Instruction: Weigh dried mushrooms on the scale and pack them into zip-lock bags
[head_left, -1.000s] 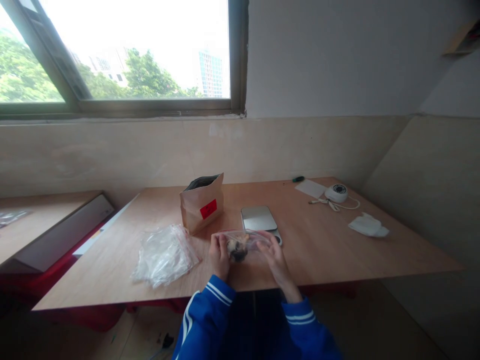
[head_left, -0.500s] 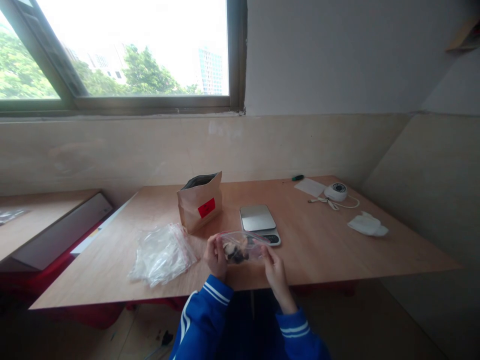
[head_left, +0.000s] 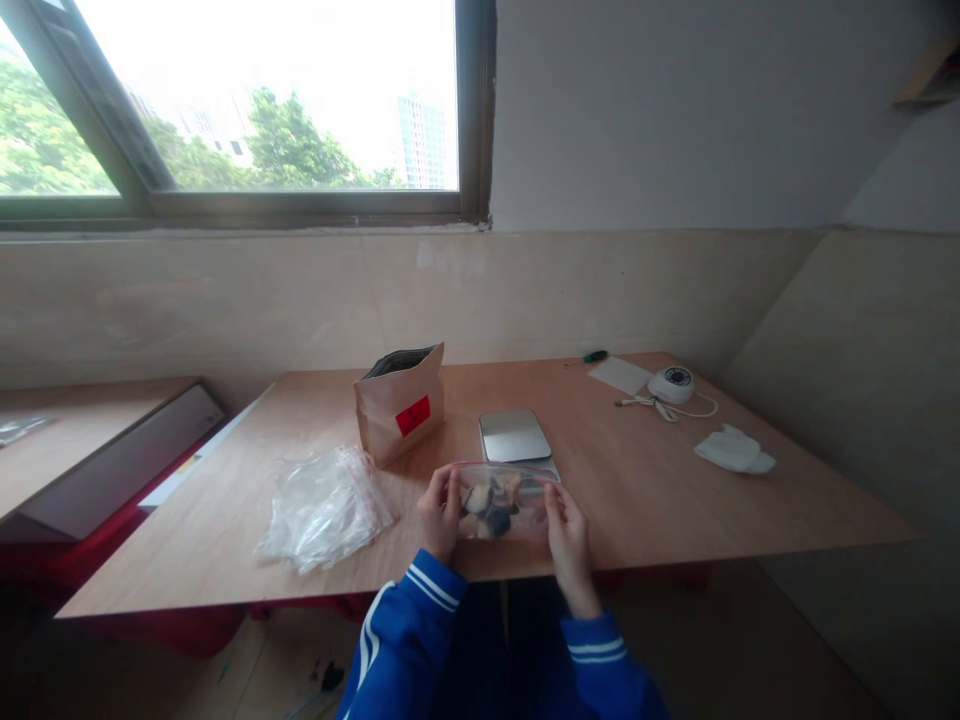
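A clear zip bag (head_left: pixel 525 525) with a red seal strip is stretched between my two hands above the table's front part. Inside it lie several dark and pale chunks (head_left: pixel 491 505), whose kind I cannot make out. My left hand (head_left: pixel 440 512) pinches the bag's left side, and my right hand (head_left: pixel 568 535) grips its right side near the top. Just behind the bag is a kitchen scale (head_left: pixel 515 436) with a steel plate; the bag covers much of its front panel. Left of the scale stands an open brown paper pouch (head_left: pixel 401 410) with a red label.
A pile of clear zip bags (head_left: pixel 326 510) lies on the wooden table (head_left: pixel 600 480) to the left. Toward the right are a white dome camera (head_left: pixel 673 384) with its cable, a white sheet (head_left: pixel 620 375), a green-handled screwdriver (head_left: pixel 595 356) and a crumpled white wrapper (head_left: pixel 735 450).
My hands have moved a little right, the right one more. The bag is now pulled wider and flatter, its chunks showing more plainly, and it hides more of the scale's panel.
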